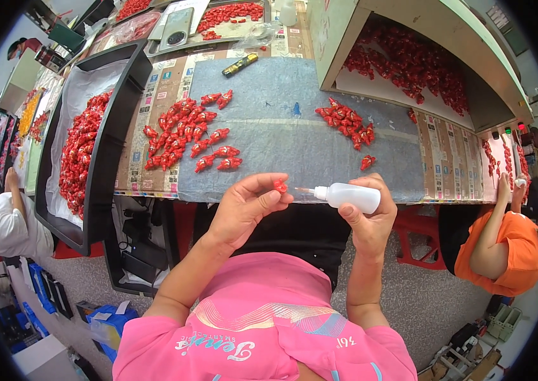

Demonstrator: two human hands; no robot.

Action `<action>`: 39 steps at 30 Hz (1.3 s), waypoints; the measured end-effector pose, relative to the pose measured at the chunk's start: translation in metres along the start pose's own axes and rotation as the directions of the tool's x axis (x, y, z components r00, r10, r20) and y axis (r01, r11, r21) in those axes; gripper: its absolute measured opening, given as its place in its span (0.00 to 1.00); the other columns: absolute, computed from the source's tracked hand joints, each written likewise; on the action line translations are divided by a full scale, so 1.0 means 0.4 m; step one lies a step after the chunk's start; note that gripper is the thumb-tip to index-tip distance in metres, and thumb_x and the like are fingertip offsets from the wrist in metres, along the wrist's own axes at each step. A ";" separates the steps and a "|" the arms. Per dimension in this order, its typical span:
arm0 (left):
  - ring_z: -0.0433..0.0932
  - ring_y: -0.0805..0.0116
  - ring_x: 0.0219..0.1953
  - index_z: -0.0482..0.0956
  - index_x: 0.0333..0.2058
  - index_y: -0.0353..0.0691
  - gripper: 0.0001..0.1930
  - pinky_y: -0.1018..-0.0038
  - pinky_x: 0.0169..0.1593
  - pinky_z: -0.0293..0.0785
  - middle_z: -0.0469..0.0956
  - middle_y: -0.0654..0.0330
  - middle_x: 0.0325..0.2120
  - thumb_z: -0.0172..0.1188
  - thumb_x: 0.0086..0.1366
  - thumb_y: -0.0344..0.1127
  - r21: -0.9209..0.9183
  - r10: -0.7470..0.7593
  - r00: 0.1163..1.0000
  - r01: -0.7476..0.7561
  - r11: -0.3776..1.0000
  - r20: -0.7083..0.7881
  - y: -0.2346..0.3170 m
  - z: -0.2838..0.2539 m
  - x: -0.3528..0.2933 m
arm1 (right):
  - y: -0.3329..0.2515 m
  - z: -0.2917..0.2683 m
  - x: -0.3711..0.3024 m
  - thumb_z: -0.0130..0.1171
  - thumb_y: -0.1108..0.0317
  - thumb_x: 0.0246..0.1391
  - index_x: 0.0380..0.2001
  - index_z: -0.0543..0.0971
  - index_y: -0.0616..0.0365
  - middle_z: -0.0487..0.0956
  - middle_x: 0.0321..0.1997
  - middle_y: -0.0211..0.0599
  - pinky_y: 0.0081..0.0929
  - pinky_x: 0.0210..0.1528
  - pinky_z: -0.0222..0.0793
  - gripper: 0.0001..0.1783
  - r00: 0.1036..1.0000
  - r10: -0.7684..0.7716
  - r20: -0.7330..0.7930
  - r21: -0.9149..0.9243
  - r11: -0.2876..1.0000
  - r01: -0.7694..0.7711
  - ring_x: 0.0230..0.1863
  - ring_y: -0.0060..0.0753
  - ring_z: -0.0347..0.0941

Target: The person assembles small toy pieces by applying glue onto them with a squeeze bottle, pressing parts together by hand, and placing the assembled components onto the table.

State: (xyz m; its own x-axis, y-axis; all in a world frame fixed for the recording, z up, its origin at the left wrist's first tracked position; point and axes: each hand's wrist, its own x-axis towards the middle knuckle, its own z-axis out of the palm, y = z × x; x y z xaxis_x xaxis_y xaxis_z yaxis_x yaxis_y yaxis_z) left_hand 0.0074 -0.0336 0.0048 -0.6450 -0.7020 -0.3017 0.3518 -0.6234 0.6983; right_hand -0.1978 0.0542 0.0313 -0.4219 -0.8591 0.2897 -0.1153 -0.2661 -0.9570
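Note:
Between the thumb and fingers of my left hand point(250, 204) is a small red figurine point(279, 186), held just over the table's front edge. My right hand point(370, 213) grips a white squeeze bottle point(354, 197) on its side. The bottle's thin tip points left at the figurine, with a small gap between them. A loose pile of red and gold figurines point(183, 130) lies on the grey-blue mat point(262, 149) to the left. On the right a smaller heap of them point(347, 120) sits, with a single one point(367, 162) in front of it.
A black tray point(110, 140) lined with white holds many red figurines at the left. To the right stands a wooden box point(329, 47) with more inside. A black-and-yellow tube point(239, 65) and a phone point(177, 29) lie farther back. People sit at both sides.

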 end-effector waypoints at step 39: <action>0.78 0.73 0.38 0.74 0.49 0.33 0.15 0.76 0.46 0.75 0.78 0.60 0.38 0.58 0.63 0.28 0.030 0.000 0.999 -0.001 1.000 0.041 -0.005 -0.010 -0.002 | 0.014 -0.004 -0.013 0.71 0.62 0.44 0.33 0.77 0.63 0.72 0.31 0.29 0.16 0.30 0.61 0.18 0.999 0.048 -0.014 -0.052 0.997 -0.049 0.29 0.18 0.67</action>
State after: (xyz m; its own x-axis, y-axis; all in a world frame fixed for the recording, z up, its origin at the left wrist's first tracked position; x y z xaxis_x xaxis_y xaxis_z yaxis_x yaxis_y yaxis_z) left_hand 0.0100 -0.0334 0.0010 -0.6721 -0.6874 -0.2752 0.3319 -0.6119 0.7179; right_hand -0.1977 0.0579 0.0244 -0.4397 -0.8646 0.2432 -0.1414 -0.2007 -0.9694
